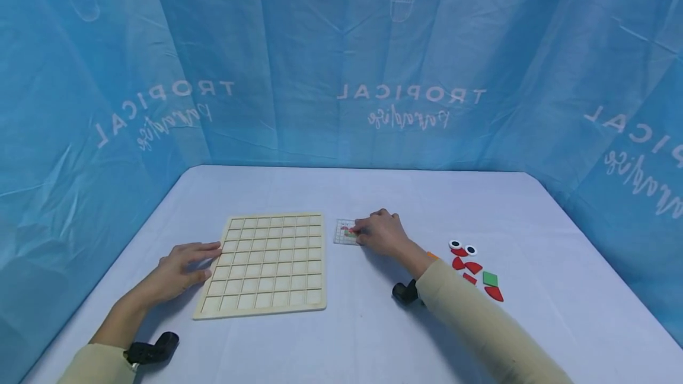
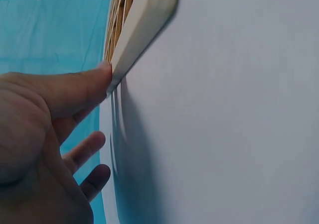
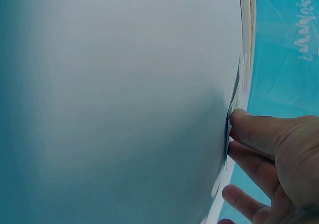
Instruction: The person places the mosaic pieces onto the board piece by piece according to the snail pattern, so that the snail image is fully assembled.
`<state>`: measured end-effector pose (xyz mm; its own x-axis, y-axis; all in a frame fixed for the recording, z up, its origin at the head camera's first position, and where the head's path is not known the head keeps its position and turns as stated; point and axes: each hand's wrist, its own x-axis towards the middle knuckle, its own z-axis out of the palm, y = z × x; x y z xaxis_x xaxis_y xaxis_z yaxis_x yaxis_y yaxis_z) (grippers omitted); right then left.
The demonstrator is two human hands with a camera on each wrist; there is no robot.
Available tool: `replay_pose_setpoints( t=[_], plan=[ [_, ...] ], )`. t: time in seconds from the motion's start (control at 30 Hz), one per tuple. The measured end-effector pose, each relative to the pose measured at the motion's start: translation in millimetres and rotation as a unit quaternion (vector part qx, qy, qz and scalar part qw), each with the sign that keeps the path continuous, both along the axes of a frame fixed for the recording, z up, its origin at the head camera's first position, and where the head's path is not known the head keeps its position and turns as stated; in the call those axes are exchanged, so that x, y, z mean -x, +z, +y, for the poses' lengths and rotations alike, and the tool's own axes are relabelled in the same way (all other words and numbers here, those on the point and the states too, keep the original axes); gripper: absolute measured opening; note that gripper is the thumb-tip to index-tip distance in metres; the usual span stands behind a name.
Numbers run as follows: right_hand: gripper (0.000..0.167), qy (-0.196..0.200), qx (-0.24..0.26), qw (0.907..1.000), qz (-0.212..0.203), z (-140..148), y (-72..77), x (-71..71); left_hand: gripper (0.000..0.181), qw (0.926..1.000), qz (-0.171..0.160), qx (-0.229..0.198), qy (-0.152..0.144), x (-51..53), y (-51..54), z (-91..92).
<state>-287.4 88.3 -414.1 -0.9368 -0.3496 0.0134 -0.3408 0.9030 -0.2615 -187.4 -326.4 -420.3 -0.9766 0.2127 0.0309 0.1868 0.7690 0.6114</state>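
A pale wooden board [image 1: 269,265] with a grid of square recesses lies flat on the table. At its left edge rests my left hand [image 1: 178,271], fingers stretched out. In the left wrist view the thumb [image 2: 87,84] touches the board's side [image 2: 144,30]. To the right of the board is a small printed card [image 1: 341,233] with a grid and a red and green picture. My right hand [image 1: 381,233] pinches the card near its right side, covering part of it. The right wrist view shows the thumb [image 3: 256,127] on the thin card [image 3: 235,97], seen edge-on.
Right of the right forearm lie several loose flat pieces: red wedges [image 1: 494,294], a green square [image 1: 490,278] and two white eye discs [image 1: 455,245]. An orange piece [image 1: 432,255] is partly behind the sleeve. Blue curtains [image 1: 320,64] stand behind the white table [image 1: 363,336].
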Motion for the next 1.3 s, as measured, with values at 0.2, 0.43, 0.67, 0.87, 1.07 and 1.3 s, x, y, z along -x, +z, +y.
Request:
replay_pose_setpoints(
  t=[0.2,0.43,0.67,0.87,1.07,1.3],
  plan=[
    [0.025,-0.008,0.009,0.9999,-0.004,19,3.0,-5.2,0.046,0.9999,0.012,0.009,0.001,-3.0,0.7,18.7],
    [0.026,-0.017,0.007,0.9998,0.000,39,1.0,-7.7,0.047,0.9995,0.022,0.024,0.004,-6.3,2.6,44.4],
    [0.026,-0.025,0.008,0.9996,-0.010,59,0.2,-9.4,0.048,0.9991,0.029,0.029,-0.010,-5.7,2.4,71.5],
    [0.027,-0.031,0.012,0.9993,-0.017,75,1.7,-13.6,0.048,0.9974,0.052,0.043,-0.027,-3.7,1.8,94.0],
    [0.031,-0.040,0.023,0.9987,-0.023,92,2.9,-15.0,0.048,0.9971,0.055,0.042,-0.031,2.5,0.2,114.7],
    [0.032,-0.036,0.017,0.9988,-0.027,115,2.9,-11.0,0.048,0.9975,0.046,0.044,-0.032,9.2,-0.2,134.0]
  ],
)
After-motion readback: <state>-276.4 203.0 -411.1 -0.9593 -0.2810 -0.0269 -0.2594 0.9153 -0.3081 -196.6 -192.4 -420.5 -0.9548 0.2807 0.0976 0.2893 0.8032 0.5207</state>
